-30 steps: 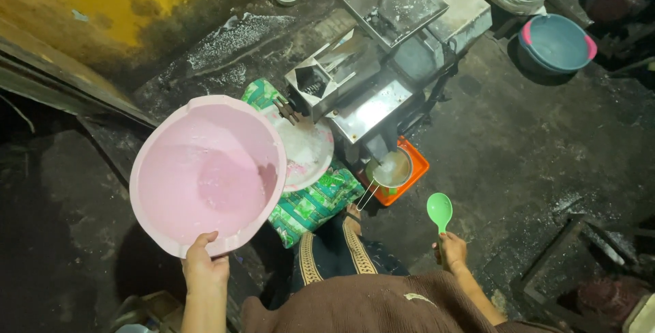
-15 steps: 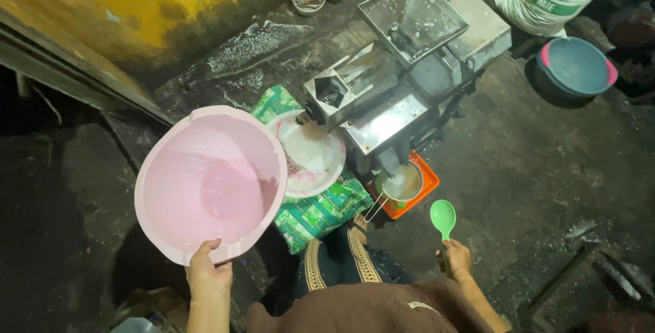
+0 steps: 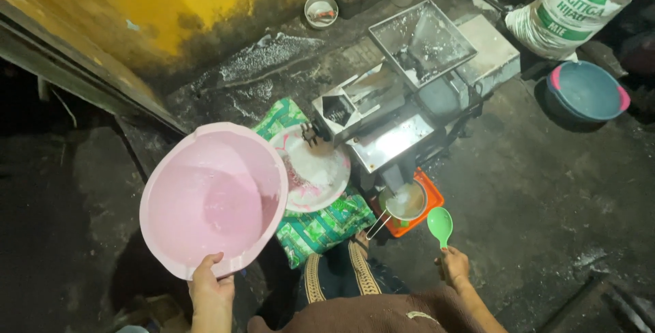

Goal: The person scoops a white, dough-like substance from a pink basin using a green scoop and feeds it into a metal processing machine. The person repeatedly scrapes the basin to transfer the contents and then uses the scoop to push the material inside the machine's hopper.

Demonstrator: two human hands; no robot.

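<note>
Dark, wet floor (image 3: 546,196) spreads beneath a metal grinder (image 3: 402,111), where the left hand (image 3: 210,292) grips a tilted pink basin (image 3: 215,196) by its near rim and the right hand (image 3: 454,266) holds a green spoon (image 3: 440,225) upright, nearer the small pot (image 3: 404,201).

head cam on my forehead | faces steeply down past my chest to the dark wet floor | my left hand (image 3: 210,291) and right hand (image 3: 454,265) sit close at the bottom edge | boxy grey metal grinding machine (image 3: 402,111) mid-frame, farther off | yellow stained wall (image 3: 136,5) along top left | only one view, no overlap
</note>
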